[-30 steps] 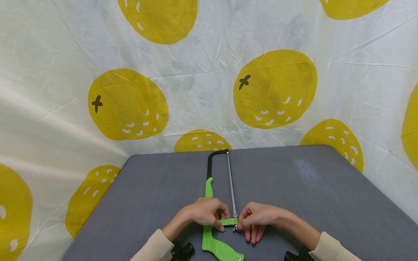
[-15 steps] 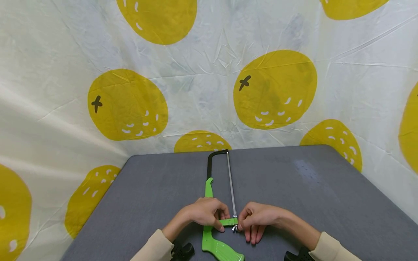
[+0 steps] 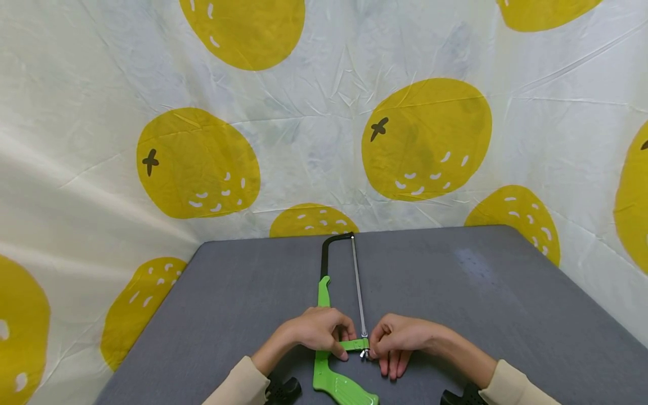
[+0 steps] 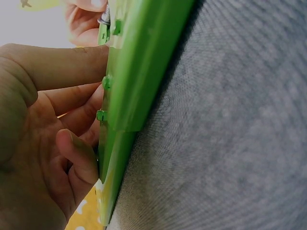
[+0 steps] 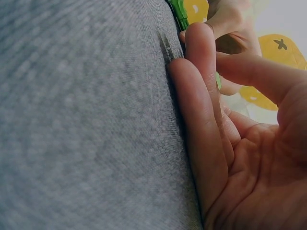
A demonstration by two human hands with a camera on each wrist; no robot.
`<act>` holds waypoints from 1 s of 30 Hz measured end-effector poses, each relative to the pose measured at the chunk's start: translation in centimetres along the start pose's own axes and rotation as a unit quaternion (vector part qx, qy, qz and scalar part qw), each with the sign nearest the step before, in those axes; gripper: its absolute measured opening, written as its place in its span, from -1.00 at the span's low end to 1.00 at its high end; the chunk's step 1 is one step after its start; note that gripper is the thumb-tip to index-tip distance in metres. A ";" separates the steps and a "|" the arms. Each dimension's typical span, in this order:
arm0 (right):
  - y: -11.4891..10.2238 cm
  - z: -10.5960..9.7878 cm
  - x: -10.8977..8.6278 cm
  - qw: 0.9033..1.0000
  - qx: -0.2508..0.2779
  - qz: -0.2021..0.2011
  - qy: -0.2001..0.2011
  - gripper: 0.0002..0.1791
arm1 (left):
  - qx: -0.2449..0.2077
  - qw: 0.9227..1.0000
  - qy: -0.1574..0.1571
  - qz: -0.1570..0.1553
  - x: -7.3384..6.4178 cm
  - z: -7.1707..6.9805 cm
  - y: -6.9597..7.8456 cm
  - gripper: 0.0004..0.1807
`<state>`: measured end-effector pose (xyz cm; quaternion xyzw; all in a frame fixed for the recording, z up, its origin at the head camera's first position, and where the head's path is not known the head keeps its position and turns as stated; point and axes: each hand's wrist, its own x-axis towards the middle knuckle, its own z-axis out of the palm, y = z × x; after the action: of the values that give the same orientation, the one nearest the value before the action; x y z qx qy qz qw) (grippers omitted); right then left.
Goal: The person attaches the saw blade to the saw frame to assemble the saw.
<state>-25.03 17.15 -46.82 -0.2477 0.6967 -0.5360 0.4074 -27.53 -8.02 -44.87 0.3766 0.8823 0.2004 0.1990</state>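
Observation:
A hacksaw point(image 3: 324, 371) with a green grip and frame lies flat on the grey table, its black front bow point(image 3: 324, 259) pointing away from me. The silver blade point(image 3: 359, 292) runs along its right side down to a green end arm. My left hand point(image 3: 319, 329) holds that green arm between thumb and fingers; the left wrist view shows fingers against the green frame point(image 4: 139, 72). At the arm's tip, a small metal wing nut point(image 3: 364, 354) sticks out. My right hand point(image 3: 402, 337) pinches at it with thumb and index finger, the other fingers point(image 5: 201, 120) resting on the table.
The grey cloth-covered table point(image 3: 243, 292) extends to both sides of the hacksaw, with a pale smudge point(image 3: 476, 264) at right. Behind and around it hangs a white curtain point(image 3: 309, 152) printed with yellow fruit. The saw's front reaches the table's far edge.
The wing nut's wings stand at a slightly different angle than a second ago. Both hands and the hacksaw frame stay in nearly the same place.

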 end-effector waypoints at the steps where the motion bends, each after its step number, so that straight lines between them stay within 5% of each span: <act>1: 0.0 0.0 0.0 1.000 0.000 0.000 0.000 -0.62 | 0.002 1.000 0.001 0.000 0.0 0.0 0.0 -0.78; 30: 0.4 -0.1 0.2 1.000 0.005 0.002 0.009 -0.75 | 0.005 1.000 0.000 0.000 0.3 0.2 -0.3 -0.77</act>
<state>-25.17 17.16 -47.27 -0.2394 0.6978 -0.5412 0.4036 -27.72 -7.94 -45.26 0.3778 0.8832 0.1961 0.1970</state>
